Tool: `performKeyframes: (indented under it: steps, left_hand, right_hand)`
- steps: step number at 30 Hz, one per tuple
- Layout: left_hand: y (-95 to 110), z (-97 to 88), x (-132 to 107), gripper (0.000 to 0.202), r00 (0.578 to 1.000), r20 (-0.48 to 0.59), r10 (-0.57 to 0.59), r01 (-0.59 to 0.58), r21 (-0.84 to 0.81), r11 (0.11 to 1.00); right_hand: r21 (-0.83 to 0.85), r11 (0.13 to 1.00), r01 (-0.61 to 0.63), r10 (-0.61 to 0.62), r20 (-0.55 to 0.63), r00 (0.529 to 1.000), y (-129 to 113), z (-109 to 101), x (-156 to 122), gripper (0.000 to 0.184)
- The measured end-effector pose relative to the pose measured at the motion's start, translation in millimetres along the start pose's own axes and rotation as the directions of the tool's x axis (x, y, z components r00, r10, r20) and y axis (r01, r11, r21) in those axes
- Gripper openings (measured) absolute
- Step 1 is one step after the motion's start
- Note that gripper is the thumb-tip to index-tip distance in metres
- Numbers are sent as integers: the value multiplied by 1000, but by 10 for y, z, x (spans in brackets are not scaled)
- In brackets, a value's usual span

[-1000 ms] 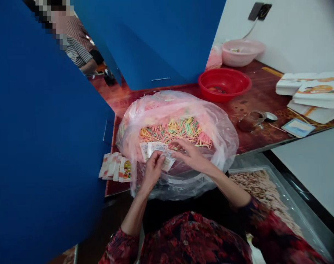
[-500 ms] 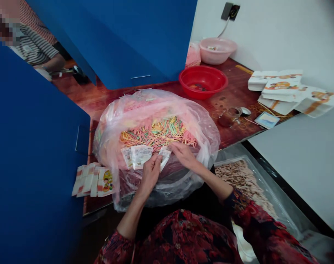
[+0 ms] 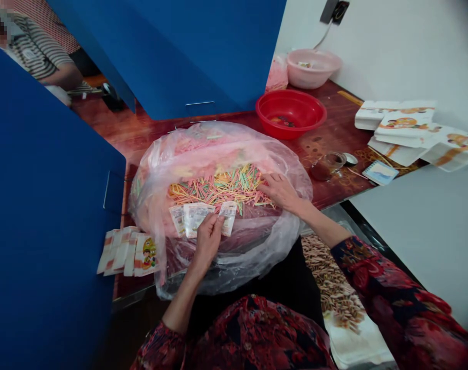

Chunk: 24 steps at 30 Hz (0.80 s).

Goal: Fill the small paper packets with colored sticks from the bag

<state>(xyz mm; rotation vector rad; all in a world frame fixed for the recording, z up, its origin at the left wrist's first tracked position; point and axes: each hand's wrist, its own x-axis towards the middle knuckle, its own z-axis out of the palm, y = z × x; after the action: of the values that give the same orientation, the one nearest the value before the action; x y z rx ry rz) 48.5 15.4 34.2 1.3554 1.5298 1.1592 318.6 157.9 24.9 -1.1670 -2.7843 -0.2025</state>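
Observation:
My left hand [image 3: 209,236] is closed, pinching a small white printed paper packet [image 3: 229,218] between thumb and fingers. Beside it, more of these packets [image 3: 195,218] lie fanned out on the bag's near side. A large clear plastic bag [image 3: 249,257] lies spread wide, holding a heap of thin pink, yellow and green sticks [image 3: 218,187]. At the right edge of the heap is my right hand [image 3: 282,192], its fingers curled in among the sticks; the fingertips are partly hidden.
A red basin [image 3: 291,123] and a pale pink basin [image 3: 315,72] stand at the back. A glass jar [image 3: 328,167], a small notepad [image 3: 380,173] and stacked paper bags [image 3: 407,126] are on the right. Folded printed bags [image 3: 128,252] lie left. Blue partitions [image 3: 172,56] enclose the table. Another person's arm [image 3: 64,74] shows beyond.
My right hand has let go of the small packet and moved up and right to the sticks. My left hand still holds the packet, which now stands more upright.

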Motion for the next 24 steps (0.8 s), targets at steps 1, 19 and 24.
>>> performKeyframes:
  steps: [1, 19, 24]
  left_hand:
    - [10, 1, 4, 40, 1000, -1, -4, 4, -7, 1000]
    - [31, 37, 53, 41, 983, -21, -181, 175, -169, 970]
    - [-8, 54, 49, 43, 976, -38, -215, 200, -233, 952]
  right_hand:
    - [-6, 1000, 21, -21, -1, 1000, 12, 5, 19, 26]
    - [744, 620, -247, 472, -102, 876, -155, -37, 360, 27]
    - [950, 246, -191, 635, -9, 772, -114, -182, 420, 30]
